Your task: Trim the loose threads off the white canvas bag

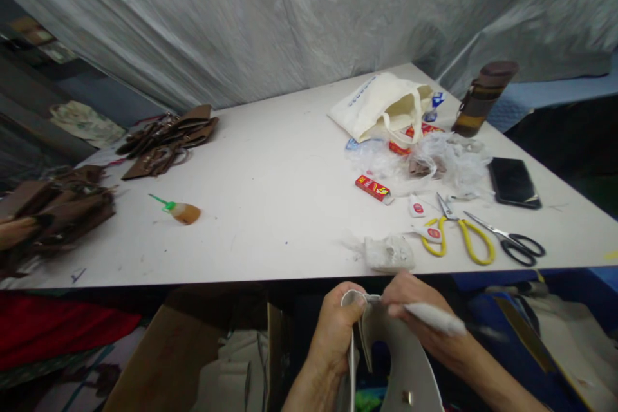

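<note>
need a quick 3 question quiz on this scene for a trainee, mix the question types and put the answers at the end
1. True or false: the black-handled scissors lie to the right of the yellow-handled scissors.

2. What colour is the cap on the small squeeze bottle?
A) red
B) green
C) black

3. Fill in: the left hand grips the off-white panel, while the ____ hand holds the blurred white tool.

Key
1. True.
2. B, green.
3. Right: the right hand holds it.
</note>
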Demonstrator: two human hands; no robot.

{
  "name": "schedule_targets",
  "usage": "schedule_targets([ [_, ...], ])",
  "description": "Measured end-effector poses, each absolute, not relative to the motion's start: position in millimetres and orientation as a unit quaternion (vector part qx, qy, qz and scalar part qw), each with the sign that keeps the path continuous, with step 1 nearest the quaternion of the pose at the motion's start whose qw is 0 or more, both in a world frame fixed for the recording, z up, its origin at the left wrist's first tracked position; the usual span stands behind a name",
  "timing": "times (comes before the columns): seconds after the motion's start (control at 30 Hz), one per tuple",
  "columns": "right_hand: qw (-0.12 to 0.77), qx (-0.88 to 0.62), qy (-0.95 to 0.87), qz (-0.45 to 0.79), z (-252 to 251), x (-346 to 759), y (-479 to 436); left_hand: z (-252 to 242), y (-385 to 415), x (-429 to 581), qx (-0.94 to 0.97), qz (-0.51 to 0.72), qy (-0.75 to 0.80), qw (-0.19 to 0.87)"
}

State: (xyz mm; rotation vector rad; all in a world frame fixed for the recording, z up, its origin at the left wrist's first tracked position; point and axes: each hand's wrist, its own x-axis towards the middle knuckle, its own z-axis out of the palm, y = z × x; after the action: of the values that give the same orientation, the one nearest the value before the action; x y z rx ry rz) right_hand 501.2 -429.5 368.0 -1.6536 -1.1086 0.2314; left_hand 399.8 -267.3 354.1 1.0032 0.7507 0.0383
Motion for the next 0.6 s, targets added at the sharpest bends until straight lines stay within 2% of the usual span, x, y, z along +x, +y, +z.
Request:
schedule_targets([
  [0.1, 0.444, -0.689, -0.573, 0.028, 371, 496, -439, 351, -269, 398, 0.445, 0.010, 0.343, 0.827],
  [0.17, 0.424, -0.702, -0.572, 0.017, 372, 493, -443, 348, -271, 396, 0.437, 0.009, 0.339, 0.833],
  [0.37, 0.503, -0.677, -0.538, -0.004, 376, 485, -451, 352, -270, 389, 0.446, 0.039, 0.345, 0.825],
  [0.5, 0.616, -0.678, -0.399, 0.048, 384, 475, -457, 372, -272, 380, 0.475, 0.055, 0.340, 0.809],
  [0.6, 0.619, -0.704, -0.324, 0.123, 390, 467, -453, 391, -280, 373, 0.524, 0.064, 0.312, 0.790],
])
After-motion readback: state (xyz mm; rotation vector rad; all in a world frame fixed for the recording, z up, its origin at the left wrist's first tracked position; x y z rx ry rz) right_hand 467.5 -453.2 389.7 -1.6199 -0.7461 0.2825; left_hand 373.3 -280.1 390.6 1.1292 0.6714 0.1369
